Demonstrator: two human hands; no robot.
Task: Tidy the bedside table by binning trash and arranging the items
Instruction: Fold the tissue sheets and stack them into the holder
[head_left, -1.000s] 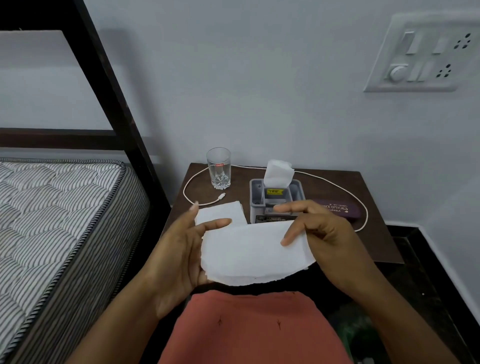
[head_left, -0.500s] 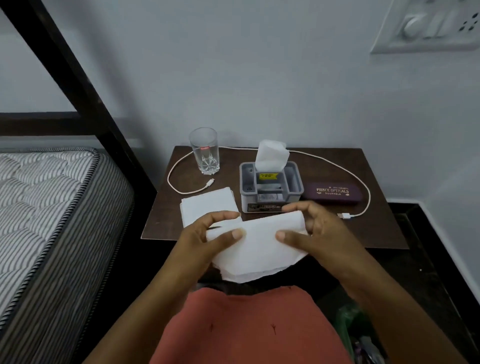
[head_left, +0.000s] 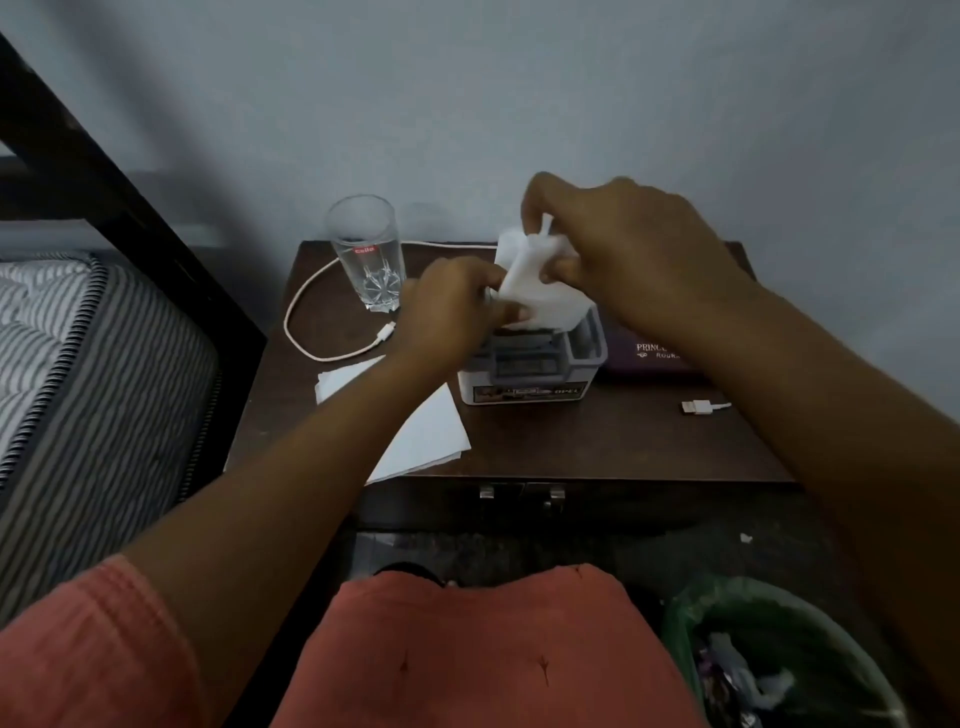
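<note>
Head view, looking down on a dark brown worktop (head_left: 597, 447) against a grey wall.

Both hands are raised over the grey organiser box (head_left: 535, 371), which stands mid-worktop. Left hand (head_left: 447, 312): fingers curled, pinching the lower left edge of a folded white paper (head_left: 535, 283). Right hand (head_left: 623, 249): fingers clenched round the paper's upper right part, knuckles towards the camera. The paper is crumpled between the two hands, directly above the box's rear compartment. Its lower edge reaches the rim, and I cannot tell whether it sits inside. There is some motion blur on both hands.

Left of the box:
- A clear drinking glass (head_left: 366, 254) stands upright near the back edge.
- A white cable (head_left: 296, 332) loops round the glass, one plug lying just beside the left wrist.
- The cable's other plug (head_left: 698, 407) lies on the right side of the worktop, apart from the box.
- Flat white sheets (head_left: 431, 431) lie at the front left, partly under the left forearm and slightly overhanging the front edge.

Right of the box, touching or just beside it, is a purple spectacle case (head_left: 654, 356), mostly hidden by the right arm.

On the floor, lower right, a bin with a green liner (head_left: 691, 613) holds crumpled scraps. A striped mattress (head_left: 78, 338) and black bed frame (head_left: 156, 228) are at the left.
</note>
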